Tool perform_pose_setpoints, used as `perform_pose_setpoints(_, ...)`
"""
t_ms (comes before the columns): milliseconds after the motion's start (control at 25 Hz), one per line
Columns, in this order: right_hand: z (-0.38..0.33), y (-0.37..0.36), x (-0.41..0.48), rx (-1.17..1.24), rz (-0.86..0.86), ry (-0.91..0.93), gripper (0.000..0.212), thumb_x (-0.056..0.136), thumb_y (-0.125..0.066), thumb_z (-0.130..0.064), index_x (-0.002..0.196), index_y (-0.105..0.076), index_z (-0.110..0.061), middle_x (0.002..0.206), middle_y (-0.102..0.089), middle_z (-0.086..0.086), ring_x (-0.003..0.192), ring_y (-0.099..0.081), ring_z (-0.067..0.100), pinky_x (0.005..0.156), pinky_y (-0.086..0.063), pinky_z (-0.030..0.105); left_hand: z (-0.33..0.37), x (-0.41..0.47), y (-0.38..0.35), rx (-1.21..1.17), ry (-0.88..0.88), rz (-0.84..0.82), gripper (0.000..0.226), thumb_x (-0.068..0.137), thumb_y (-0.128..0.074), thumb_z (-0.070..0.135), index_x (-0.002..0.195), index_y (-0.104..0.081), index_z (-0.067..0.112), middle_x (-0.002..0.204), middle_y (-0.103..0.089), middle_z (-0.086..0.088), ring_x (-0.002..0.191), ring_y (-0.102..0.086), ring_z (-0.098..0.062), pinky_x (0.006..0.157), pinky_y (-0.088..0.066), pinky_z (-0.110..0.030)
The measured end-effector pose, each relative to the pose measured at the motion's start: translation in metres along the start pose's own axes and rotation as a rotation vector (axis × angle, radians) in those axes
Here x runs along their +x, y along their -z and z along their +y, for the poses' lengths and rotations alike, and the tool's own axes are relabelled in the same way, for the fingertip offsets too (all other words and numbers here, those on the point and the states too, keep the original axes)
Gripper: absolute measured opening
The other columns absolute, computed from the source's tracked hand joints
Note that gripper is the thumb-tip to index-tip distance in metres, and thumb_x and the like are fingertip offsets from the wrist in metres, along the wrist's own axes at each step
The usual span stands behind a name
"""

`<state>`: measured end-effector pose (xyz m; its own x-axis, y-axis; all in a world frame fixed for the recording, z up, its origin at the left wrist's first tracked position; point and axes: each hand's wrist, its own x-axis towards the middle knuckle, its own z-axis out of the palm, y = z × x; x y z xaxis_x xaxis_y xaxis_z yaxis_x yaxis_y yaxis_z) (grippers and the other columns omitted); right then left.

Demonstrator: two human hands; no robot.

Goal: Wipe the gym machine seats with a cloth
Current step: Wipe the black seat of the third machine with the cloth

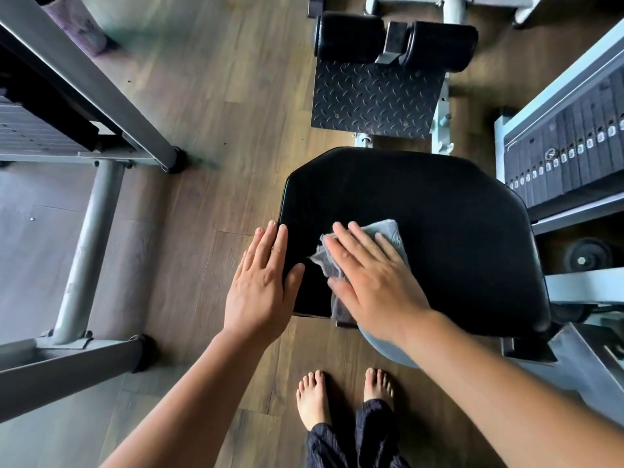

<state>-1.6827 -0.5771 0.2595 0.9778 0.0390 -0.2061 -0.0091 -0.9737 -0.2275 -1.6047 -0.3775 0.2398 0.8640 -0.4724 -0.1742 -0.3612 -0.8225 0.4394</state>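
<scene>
A black padded machine seat [439, 231] fills the middle of the view. On its near left part lies a grey cloth [391, 234], and my right hand [371, 278] presses flat on it with straight fingers. Most of the cloth is hidden under that hand; one corner hangs over the seat's near edge. My left hand [261, 285] rests flat on the seat's left edge, fingers straight, thumb lying on the black pad.
Beyond the seat are a black tread footplate [374, 96] and two black roller pads [395, 38]. A weight stack [570, 150] stands at the right. A grey steel frame [87, 231] occupies the left. My bare feet [344, 396] stand on the wooden floor.
</scene>
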Motion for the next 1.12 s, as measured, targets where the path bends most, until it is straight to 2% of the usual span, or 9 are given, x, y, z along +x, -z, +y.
perform_pose_setpoints(80, 0.02, 0.007, 0.049, -0.027, 0.014, -0.063, 0.063, 0.104, -0.02, -0.05, 0.161, -0.009, -0.024, 0.17, -0.003, -0.001, 0.157, -0.001, 0.018, 0.126, -0.011, 0.047, 0.0, 0.0, 0.003, -0.009, 0.009, -0.027, 0.067, 0.105, -0.025, 0.056, 0.163, -0.009, 0.027, 0.171, -0.003, 0.009, 0.157, 0.007, -0.008, 0.127, -0.004, -0.031)
perform_pose_setpoints(240, 0.028, 0.019, 0.127, 0.034, 0.061, -0.337, 0.068, 0.103, -0.019, -0.052, 0.161, -0.004, -0.021, 0.17, 0.001, 0.002, 0.157, 0.002, 0.021, 0.126, -0.007, 0.048, -0.008, -0.003, 0.012, 0.0, 0.016, -0.103, 0.071, 0.101, -0.017, 0.064, 0.163, 0.0, 0.032, 0.169, 0.004, 0.015, 0.155, 0.013, -0.004, 0.124, 0.0, -0.027)
perform_pose_setpoints(400, -0.027, 0.0, 0.05, 0.034, 0.02, -0.082, 0.067, 0.103, -0.016, -0.052, 0.161, 0.001, -0.023, 0.17, 0.005, -0.003, 0.156, 0.008, 0.016, 0.127, -0.003, 0.048, -0.026, -0.016, 0.019, 0.014, -0.03, -0.127, 0.076, 0.099, -0.02, 0.069, 0.163, 0.002, 0.033, 0.169, 0.004, 0.016, 0.153, 0.015, 0.001, 0.122, 0.004, -0.023)
perform_pose_setpoints(520, -0.027, -0.002, 0.024, -0.006, -0.032, 0.034, 0.065, 0.104, -0.019, -0.049, 0.161, 0.0, -0.026, 0.169, 0.006, -0.008, 0.155, 0.01, 0.012, 0.127, -0.002, 0.046, -0.037, -0.027, 0.018, 0.023, -0.077, -0.163, 0.08, 0.097, -0.019, 0.076, 0.162, 0.006, 0.036, 0.168, 0.007, 0.016, 0.151, 0.019, 0.002, 0.122, 0.005, -0.025)
perform_pose_setpoints(640, -0.009, 0.009, 0.099, -0.02, -0.036, -0.071, 0.063, 0.105, -0.019, -0.047, 0.161, -0.001, -0.026, 0.17, 0.005, -0.007, 0.156, 0.007, 0.014, 0.127, -0.004, 0.048, -0.045, -0.033, 0.016, 0.023, -0.107, -0.198, 0.087, 0.093, -0.02, 0.083, 0.16, 0.011, 0.038, 0.167, 0.012, 0.018, 0.149, 0.024, 0.005, 0.121, 0.007, -0.026)
perform_pose_setpoints(760, -0.017, 0.015, 0.149, 0.008, -0.013, -0.238, 0.064, 0.104, -0.021, -0.046, 0.161, -0.005, -0.022, 0.17, 0.001, -0.002, 0.156, 0.005, 0.018, 0.126, -0.003, 0.05, -0.048, -0.034, 0.014, 0.039, -0.122, -0.181, 0.094, 0.089, -0.027, 0.086, 0.161, 0.01, 0.037, 0.168, 0.01, 0.017, 0.152, 0.019, 0.0, 0.122, 0.004, -0.027)
perform_pose_setpoints(840, -0.043, 0.007, 0.123, 0.016, 0.011, -0.208, 0.065, 0.103, -0.021, -0.047, 0.161, -0.006, -0.02, 0.17, 0.0, 0.0, 0.156, 0.003, 0.019, 0.126, -0.004, 0.05, -0.046, -0.034, 0.012, 0.02, -0.129, -0.144, 0.096, 0.089, -0.033, 0.084, 0.162, 0.004, 0.033, 0.169, 0.003, 0.015, 0.154, 0.013, -0.003, 0.124, -0.001, -0.028)
perform_pose_setpoints(1000, -0.078, -0.008, 0.039, -0.001, -0.008, 0.018, 0.066, 0.103, -0.018, -0.051, 0.161, -0.004, -0.022, 0.169, 0.002, -0.003, 0.156, 0.006, 0.016, 0.126, -0.003, 0.048, -0.047, -0.034, 0.009, -0.049, -0.151, -0.102, 0.097, 0.089, -0.037, 0.083, 0.163, -0.008, 0.028, 0.169, -0.005, 0.013, 0.156, 0.005, -0.003, 0.125, -0.004, -0.025)
perform_pose_setpoints(1120, -0.051, 0.0, 0.096, -0.014, -0.002, -0.064, 0.063, 0.103, -0.02, -0.048, 0.161, -0.01, -0.024, 0.17, -0.004, -0.004, 0.156, 0.0, 0.017, 0.126, -0.008, 0.05, -0.049, -0.032, 0.01, -0.064, -0.154, -0.101, 0.096, 0.09, -0.041, 0.079, 0.163, -0.008, 0.028, 0.169, -0.007, 0.014, 0.155, 0.007, -0.001, 0.124, -0.004, -0.023)
